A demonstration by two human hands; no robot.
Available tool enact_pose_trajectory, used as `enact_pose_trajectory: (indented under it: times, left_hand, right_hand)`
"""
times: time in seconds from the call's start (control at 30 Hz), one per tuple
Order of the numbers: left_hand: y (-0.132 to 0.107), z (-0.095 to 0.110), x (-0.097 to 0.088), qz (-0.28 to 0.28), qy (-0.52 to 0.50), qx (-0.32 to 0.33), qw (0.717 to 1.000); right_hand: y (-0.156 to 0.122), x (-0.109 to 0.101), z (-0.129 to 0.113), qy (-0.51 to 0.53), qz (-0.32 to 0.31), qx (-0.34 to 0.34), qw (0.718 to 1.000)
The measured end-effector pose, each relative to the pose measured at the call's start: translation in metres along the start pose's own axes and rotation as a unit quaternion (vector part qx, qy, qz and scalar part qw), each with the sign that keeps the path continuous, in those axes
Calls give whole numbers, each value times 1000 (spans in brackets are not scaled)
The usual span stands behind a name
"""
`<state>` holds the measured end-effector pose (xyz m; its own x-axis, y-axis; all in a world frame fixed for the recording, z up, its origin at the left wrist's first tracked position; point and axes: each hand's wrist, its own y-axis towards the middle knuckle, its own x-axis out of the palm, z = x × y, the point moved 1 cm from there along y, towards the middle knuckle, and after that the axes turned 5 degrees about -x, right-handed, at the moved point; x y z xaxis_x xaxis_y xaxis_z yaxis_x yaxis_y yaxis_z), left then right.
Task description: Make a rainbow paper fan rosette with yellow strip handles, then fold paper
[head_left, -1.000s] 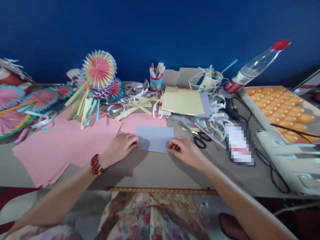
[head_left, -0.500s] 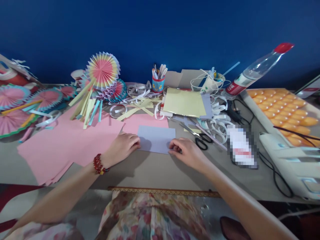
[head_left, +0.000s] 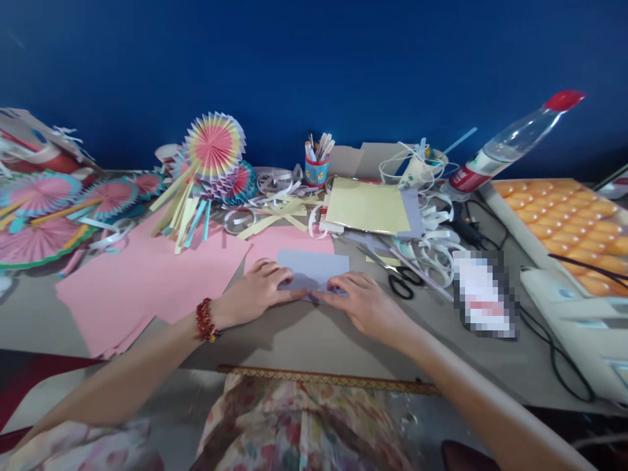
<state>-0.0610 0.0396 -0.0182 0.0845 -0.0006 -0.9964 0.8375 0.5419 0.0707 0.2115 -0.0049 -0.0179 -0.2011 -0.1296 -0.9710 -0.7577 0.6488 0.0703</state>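
A small lavender sheet of paper [head_left: 314,263] lies on the table in front of me, with pink paper just behind it. My left hand [head_left: 259,289] pinches the sheet's near left part, its fingers curled on top and its thumb stretched along the near edge. On the near right part, my right hand [head_left: 367,299] holds the sheet the same way. The two thumb tips nearly meet at the middle of that edge. Whether the edge is folded there I cannot tell. Black-handled scissors [head_left: 403,282] rest to the right of my right hand.
Large pink sheets [head_left: 161,275] spread to the left, below folded paper rosettes [head_left: 214,147]. Behind are a pen cup [head_left: 316,171], yellow paper [head_left: 367,206] and curled paper strips [head_left: 436,252]. A plastic bottle [head_left: 505,147] and black cables [head_left: 554,353] are on the right.
Both hands have moved inward from the sheet's sides to its near edge, and the thumbs now point towards each other. The whole view has shifted slightly.
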Motion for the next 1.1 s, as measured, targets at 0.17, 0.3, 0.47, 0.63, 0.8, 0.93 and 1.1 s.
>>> enact_pose_trajectory:
  times: [0.17,0.3,0.47,0.63,0.8,0.93,1.1]
  left_hand:
    - [6,-2,-3,-14,13,38,999]
    - [6,-2,-3,-10,25,54,998]
    - [4,0,-2,12,38,56,998]
    - [3,5,-8,-3,38,42,998]
    - [-12,3,-12,-24,14,12,1000]
    - [-34,0,-14,-48,23,-15,998]
    - [-47,11,-15,-22,4,-63,998]
  right_hand:
    - [5,-3,0,-24,-38,-28,999]
    - [5,-2,0,-29,-41,-30,998]
    - [5,-3,-2,-35,-33,-35,998]
    - [4,-5,-6,-55,-20,-30,998]
    - [3,-4,-6,-57,-23,-28,998]
    - [2,-1,-5,-53,-8,-29,998]
    - [2,-1,-5,-57,4,-37,998]
